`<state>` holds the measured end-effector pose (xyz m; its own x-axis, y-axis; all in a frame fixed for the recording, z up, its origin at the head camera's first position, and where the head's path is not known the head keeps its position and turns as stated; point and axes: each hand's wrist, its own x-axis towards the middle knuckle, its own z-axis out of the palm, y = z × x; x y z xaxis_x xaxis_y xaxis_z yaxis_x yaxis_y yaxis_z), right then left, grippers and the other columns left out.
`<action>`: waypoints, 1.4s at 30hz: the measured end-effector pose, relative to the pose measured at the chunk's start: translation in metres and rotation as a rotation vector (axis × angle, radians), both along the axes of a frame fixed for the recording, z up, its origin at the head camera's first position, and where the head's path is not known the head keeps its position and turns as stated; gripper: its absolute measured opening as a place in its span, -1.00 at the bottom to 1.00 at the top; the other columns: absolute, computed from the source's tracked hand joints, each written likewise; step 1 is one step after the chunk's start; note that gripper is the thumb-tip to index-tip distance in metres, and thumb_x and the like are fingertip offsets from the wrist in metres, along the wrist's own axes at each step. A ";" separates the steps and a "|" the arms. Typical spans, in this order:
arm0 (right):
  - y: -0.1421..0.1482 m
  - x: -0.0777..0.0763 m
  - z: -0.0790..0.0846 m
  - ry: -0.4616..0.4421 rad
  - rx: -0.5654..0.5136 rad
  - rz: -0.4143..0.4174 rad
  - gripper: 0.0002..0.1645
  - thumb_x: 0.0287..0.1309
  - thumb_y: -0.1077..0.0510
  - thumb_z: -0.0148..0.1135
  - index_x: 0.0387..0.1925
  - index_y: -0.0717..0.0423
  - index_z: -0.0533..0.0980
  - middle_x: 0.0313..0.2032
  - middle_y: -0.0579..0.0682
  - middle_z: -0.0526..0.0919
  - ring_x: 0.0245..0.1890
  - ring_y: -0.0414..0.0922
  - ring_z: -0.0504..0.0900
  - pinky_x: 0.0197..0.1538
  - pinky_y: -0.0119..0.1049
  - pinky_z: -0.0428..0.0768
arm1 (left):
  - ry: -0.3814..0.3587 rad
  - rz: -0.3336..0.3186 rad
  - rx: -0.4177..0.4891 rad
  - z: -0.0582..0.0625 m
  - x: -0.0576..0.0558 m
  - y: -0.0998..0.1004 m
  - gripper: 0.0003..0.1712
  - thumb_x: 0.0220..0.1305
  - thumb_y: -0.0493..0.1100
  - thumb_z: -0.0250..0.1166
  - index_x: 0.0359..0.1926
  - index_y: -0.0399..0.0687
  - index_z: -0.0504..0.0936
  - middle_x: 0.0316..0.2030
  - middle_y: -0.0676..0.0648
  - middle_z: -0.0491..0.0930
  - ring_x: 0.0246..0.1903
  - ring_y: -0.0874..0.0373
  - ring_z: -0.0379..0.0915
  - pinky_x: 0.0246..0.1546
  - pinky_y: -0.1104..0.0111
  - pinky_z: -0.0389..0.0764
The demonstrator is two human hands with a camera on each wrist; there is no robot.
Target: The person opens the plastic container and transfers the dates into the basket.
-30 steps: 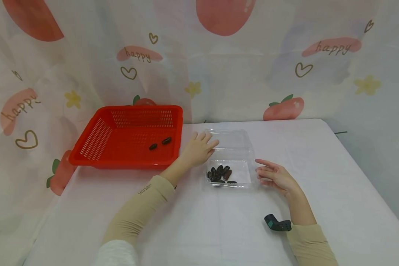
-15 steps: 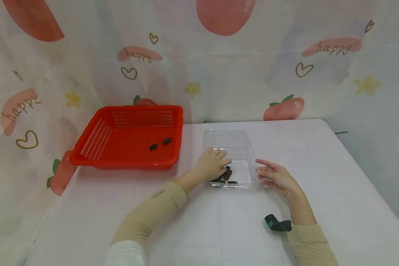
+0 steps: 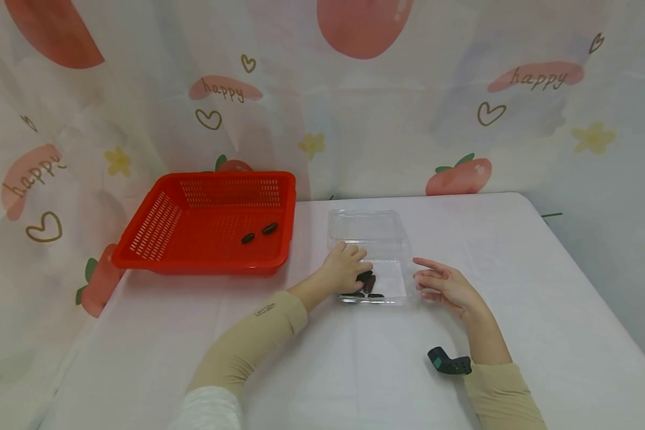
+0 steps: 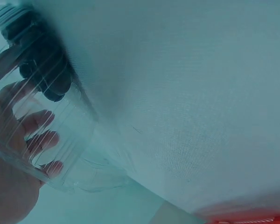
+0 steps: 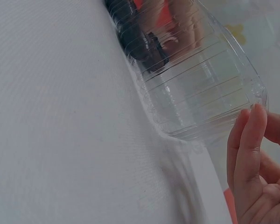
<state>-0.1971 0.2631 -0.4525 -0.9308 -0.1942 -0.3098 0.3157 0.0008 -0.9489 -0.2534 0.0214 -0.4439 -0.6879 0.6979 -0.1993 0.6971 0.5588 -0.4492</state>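
Note:
A clear plastic clamshell box [image 3: 389, 278] lies with its lid raised at the back, holding several dark brown dates [image 3: 369, 283] at its left side. My left hand [image 3: 345, 267] reaches into the box from the left; thumb and index finger pinch a date there, while the other fingers stay spread. Through the clear wall, the left wrist view shows that hand [image 4: 18, 126] beside the clustered dates [image 4: 44, 60]. At the box's right edge, my right hand [image 3: 447, 288] has its fingers extended. Its fingertips [image 5: 255, 114] touch the box's rim corner in the right wrist view.
A red slotted basket [image 3: 204, 263] stands at the left, with two dates [image 3: 258, 233] inside. A dark angled device [image 3: 448, 361] sits beside the right wrist. White cloth [image 3: 355, 370] covers the table, and a printed curtain [image 3: 376, 137] hangs behind it.
My left hand has come down and towards me from the box's hinge area onto the dates, then barely shifted over the last half second. The right hand and basket stay in place.

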 end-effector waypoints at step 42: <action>0.000 0.000 -0.001 0.003 0.000 -0.003 -0.32 0.12 0.25 0.21 0.26 0.20 0.20 -0.32 -0.13 0.61 -0.39 -0.26 0.58 -0.31 -0.40 0.58 | 0.190 0.020 0.206 0.031 -0.009 -0.003 -0.71 0.41 0.10 -0.17 0.06 0.26 0.30 0.04 0.09 0.27 0.00 0.20 0.24 -0.05 0.34 0.28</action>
